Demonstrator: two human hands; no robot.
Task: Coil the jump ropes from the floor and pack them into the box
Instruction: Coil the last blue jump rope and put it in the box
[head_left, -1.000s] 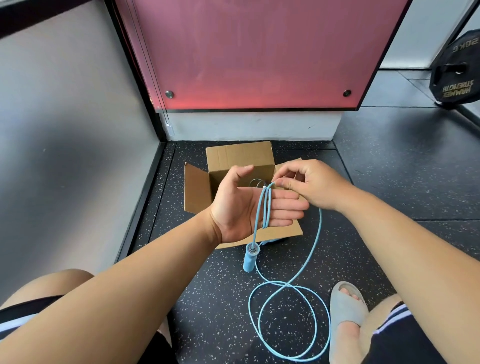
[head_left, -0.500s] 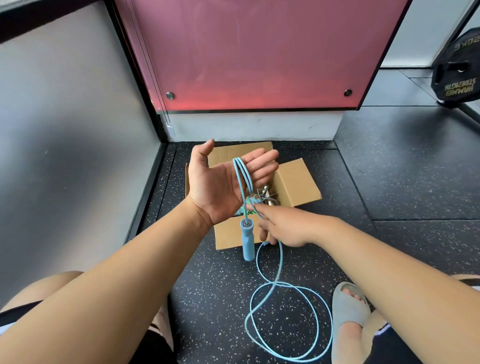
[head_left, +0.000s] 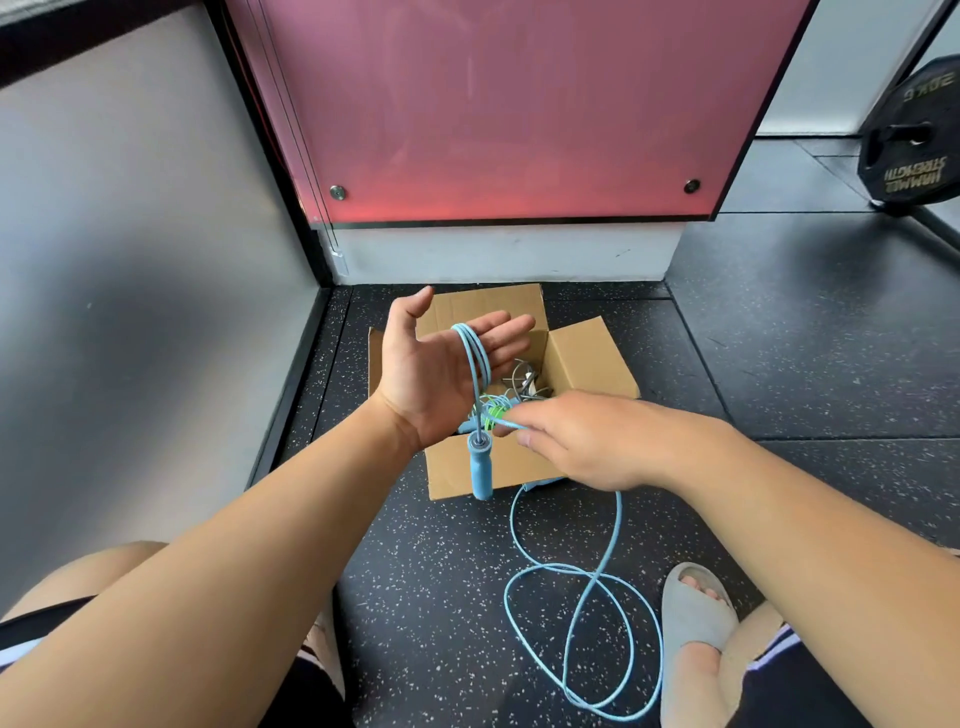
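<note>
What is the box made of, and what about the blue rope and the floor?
The box looks like plain brown cardboard, matte, with folded flaps. The blue jump rope seems smooth plastic cord, slightly shiny. The floor looks like black speckled rubber matting.

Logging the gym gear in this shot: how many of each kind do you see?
Blue jump rope, partly coiled on the left hand: 1
Cardboard box: 1
Weight plate: 1
Total: 3
Ropes inside the box are too tangled to count.
</note>
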